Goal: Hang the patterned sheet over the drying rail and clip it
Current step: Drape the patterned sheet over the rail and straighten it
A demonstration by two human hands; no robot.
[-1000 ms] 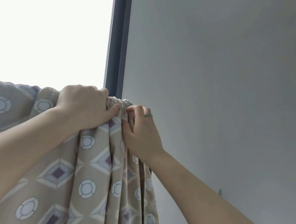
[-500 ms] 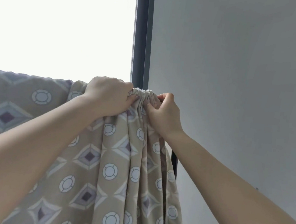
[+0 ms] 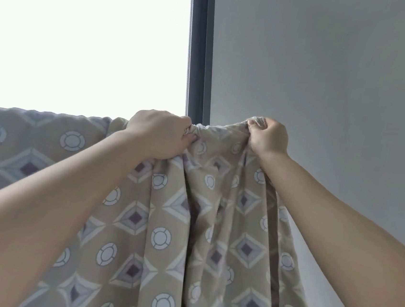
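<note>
The patterned sheet (image 3: 164,224) is draped along a horizontal top line in front of the window (image 3: 84,36) and the dark window frame (image 3: 200,53). The drying rail beneath it is covered by fabric and cannot be seen. The top fold of the sheet is gripped by the left hand (image 3: 159,134), with fingers curled over the fold and the thumb pressed against the near face. Further right, a bunched portion of the top edge is pinched by the right hand (image 3: 268,137), with fingers curled tightly around it. Between the hands the fabric is gathered in small pleats. Below, it hangs in vertical folds beside the grey wall (image 3: 330,66).
</note>
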